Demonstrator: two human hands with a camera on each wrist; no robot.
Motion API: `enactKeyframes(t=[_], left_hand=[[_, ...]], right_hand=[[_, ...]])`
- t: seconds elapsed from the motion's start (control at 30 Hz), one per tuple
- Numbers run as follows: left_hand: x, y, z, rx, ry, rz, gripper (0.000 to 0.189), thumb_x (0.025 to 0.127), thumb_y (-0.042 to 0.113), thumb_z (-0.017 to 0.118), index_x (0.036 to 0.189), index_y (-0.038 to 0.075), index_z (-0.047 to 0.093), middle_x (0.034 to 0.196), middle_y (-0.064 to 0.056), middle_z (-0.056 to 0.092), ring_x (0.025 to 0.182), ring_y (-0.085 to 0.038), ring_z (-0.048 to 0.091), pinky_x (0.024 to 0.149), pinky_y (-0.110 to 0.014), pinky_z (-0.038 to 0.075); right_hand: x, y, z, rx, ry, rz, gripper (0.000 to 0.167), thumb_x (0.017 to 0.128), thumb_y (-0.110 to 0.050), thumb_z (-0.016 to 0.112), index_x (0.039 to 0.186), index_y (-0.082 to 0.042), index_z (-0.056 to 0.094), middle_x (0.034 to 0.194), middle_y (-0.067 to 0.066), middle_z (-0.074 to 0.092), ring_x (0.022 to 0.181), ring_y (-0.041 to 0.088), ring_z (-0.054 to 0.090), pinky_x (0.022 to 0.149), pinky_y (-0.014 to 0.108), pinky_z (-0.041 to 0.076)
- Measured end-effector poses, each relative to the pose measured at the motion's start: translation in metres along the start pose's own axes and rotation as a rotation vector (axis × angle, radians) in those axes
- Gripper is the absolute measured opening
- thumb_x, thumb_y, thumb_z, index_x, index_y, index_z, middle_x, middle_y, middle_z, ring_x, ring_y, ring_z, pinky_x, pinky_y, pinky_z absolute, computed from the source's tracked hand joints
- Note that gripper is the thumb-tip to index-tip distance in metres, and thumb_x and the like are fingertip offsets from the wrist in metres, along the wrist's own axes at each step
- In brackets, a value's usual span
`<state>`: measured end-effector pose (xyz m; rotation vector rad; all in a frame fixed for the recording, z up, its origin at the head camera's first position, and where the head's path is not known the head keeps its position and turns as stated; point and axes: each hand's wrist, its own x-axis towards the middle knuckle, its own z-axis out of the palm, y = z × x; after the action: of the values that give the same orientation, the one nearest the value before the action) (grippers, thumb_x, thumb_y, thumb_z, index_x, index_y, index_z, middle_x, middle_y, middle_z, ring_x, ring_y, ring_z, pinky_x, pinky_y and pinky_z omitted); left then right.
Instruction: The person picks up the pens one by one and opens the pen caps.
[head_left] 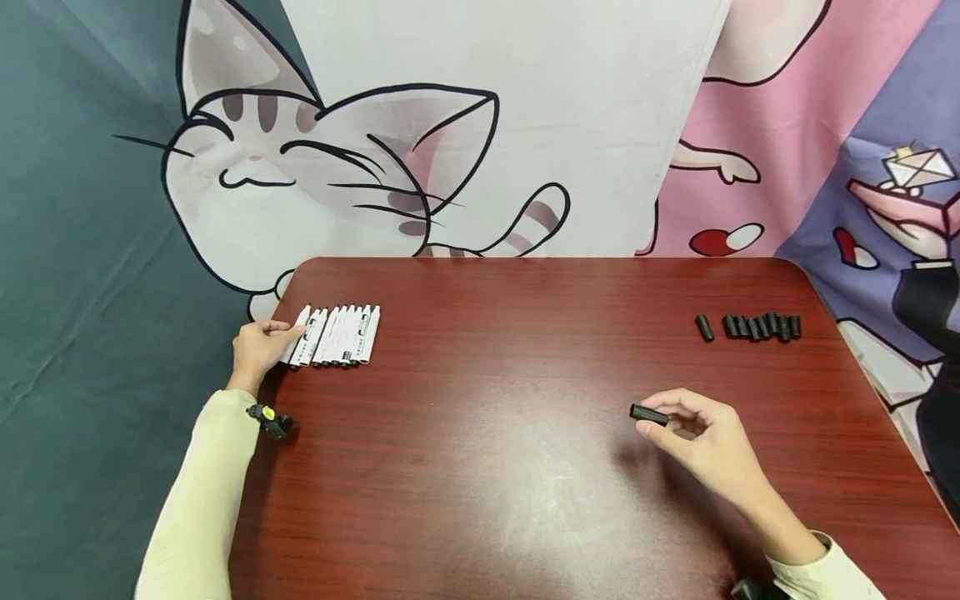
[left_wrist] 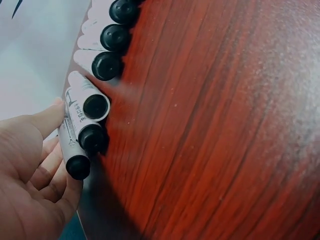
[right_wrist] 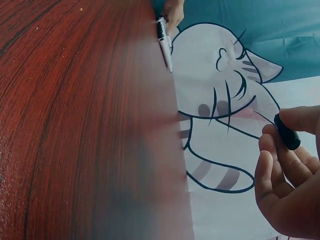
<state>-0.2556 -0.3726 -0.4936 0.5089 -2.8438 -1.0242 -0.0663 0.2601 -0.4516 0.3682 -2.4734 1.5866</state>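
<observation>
At the table's left edge, my left hand (head_left: 258, 350) pinches the outermost white marker (left_wrist: 73, 150) between thumb and fingers; its black end faces the left wrist camera. Beside it a row of white markers (head_left: 345, 335) lies side by side, pale tapered tips pointing away from me. My right hand (head_left: 708, 442) is raised over the right half of the table. Between its thumb and fingertips it holds a short black marker cap (head_left: 649, 415), its hollow end turned left. The right wrist view also shows this cap (right_wrist: 287, 132) in the pinch.
Several black caps (head_left: 762, 327) stand in a row at the table's far right, with one single cap (head_left: 704, 327) just left of them. The reddish-brown wooden table (head_left: 480, 358) spans the space between the hands. A cloth with a cartoon cat (head_left: 300, 192) hangs behind it.
</observation>
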Motion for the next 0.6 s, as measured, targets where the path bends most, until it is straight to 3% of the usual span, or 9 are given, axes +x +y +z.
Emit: enactKeyframes(t=[0.6], left_hand=[[-0.0004, -0.0005, 0.0038, 0.006, -0.013, -0.015, 0.058, 0.094, 0.05, 0.069, 0.119, -0.001, 0.071, 0.12, -0.026, 0.069, 0.116, -0.039, 0.058, 0.088, -0.043, 0.044]], right_hand=[[0.0006, -0.0009, -0.0004, 0.007, -0.004, 0.004, 0.026, 0.083, 0.007, 0.079, 0.102, -0.01, 0.073, 0.088, 0.0, 0.077, 0.068, 0.007, 0.068, 0.06, 0.021, 0.054]])
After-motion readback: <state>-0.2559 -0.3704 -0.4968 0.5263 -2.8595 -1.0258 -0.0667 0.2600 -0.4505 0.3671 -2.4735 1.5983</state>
